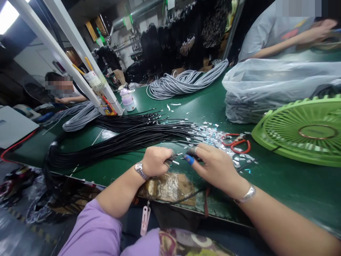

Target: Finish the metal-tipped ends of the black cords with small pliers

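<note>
- My left hand [156,160] was curled shut on the end of a thin black cable [174,162], whose pale stripped tip stuck out to the right of my fingers.
- My right hand [213,165] pinched a small dark tool [192,153] between thumb and fingers, a blue cap [189,159] on one fingertip; the tool sat just beside the cable tip, and I could not tell whether they touched.
- Both hands hovered over the near edge of the green table [279,185], above a patch of brown tape [167,186] stuck along that edge.
- I wore a silver watch [140,170] on my left wrist and a silver bangle [246,195] on my right.
- Just beyond my hands lay a thick bundle of black cables [119,140], stretching to the left and looping down over the table's near-left edge.
- A scatter of pale foil scraps [213,135] lay at the bundle's right end, with red-handled pliers [238,142] beside them.
- To the right lay a green fan [301,131], flat on the table.
- Farther off sat a clear plastic bag [279,85] of cables, and a coil of grey cable [183,81] at the far side.
- A small pale bottle [128,99] stood by a white post [80,53].
- Another person in a grey shirt [263,32] leaned over the far right.
</note>
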Motion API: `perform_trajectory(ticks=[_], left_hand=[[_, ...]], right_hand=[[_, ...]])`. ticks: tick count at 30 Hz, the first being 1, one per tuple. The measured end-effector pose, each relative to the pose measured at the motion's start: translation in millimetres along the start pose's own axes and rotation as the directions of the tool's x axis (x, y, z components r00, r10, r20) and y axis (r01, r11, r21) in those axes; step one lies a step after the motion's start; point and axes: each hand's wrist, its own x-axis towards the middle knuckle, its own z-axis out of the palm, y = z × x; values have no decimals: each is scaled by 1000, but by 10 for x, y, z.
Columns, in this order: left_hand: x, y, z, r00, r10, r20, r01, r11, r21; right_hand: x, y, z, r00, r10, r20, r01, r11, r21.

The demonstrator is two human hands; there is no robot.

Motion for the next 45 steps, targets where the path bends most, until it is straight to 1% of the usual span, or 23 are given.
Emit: perform_trajectory(ticks=[4, 9, 14, 18, 23, 30, 33, 36, 40, 45], left_hand=[[-14, 18, -2, 996, 91, 0, -89, 983, 158], [-34, 39, -16, 986, 162, -43, -148, 961, 233], [-38, 39, -20, 983, 184, -10, -175, 950, 259], [-38, 41, -19, 979, 201, -20, -187, 941, 281], [-46, 46, -13, 978, 207, 17, -203, 936, 287], [-50, 53, -5, 976, 217, -14, -202, 929, 311], [-60, 49, -5, 978, 209, 3, -200, 929, 312], [-69, 47, -6, 979, 202, 11, -195, 929, 313], [-68, 55, -6, 977, 210, -24, -195, 937, 289], [-62, 63, -6, 975, 219, -40, -203, 948, 245]], right_hand=[[-12, 5, 23, 1000, -25, -14, 23, 995, -97], [-19, 4, 45, 1000, -27, 13, 29, 990, -141], [-10, -7, 55, 999, -44, 22, 47, 988, -145], [2, -14, 51, 997, -73, 10, 73, 984, -163], [5, -8, 45, 996, -73, 46, 80, 984, -157], [5, -17, 38, 995, -83, 51, 90, 981, -174], [11, -15, 30, 994, -100, 52, 107, 980, -168], [14, -5, 30, 992, -116, 42, 121, 980, -156], [15, 12, 47, 993, -114, 18, 116, 982, -152], [18, 13, 58, 991, -133, -31, 127, 980, -152]])
